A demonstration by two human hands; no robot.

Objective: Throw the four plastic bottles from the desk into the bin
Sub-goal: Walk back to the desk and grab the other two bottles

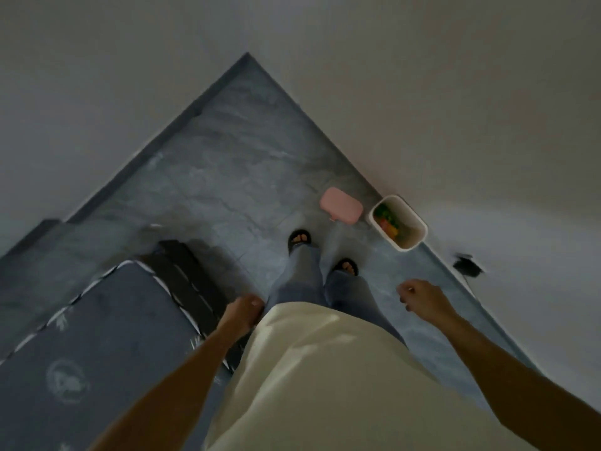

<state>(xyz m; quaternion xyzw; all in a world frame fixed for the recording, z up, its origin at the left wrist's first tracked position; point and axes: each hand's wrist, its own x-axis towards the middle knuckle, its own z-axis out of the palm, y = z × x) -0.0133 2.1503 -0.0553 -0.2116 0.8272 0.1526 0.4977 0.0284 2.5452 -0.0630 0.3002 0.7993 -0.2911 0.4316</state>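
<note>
Several colourful items, green, orange and yellow, are lying inside the bin (398,222), too blurred to say whether they are bottles or how many there are. This white rectangular bin is sitting on the floor (227,177), against the base of the right-hand wall (487,109). Its pink lid (341,206) is lying flat on the floor just to the left of it, apart from the rim.

Both hands are hanging empty, well apart from the bin. The right hand (422,296) is hovering over the floor near the wall, fingers loosely curled inward and touching nothing. The left hand (242,312) is hanging beside the hem of the cream shirt (309,369), fingers held together and pointing down, gripping nothing.

Two feet in dark sandals (299,239) are standing on the grey marbled floor, facing the corner, with blue trouser legs above them. A dark grey mattress (81,336) with white patterned edging is lying at the lower left, next to the left arm. A small dark object (468,265) is showing low on the right wall; what it is I cannot tell.
</note>
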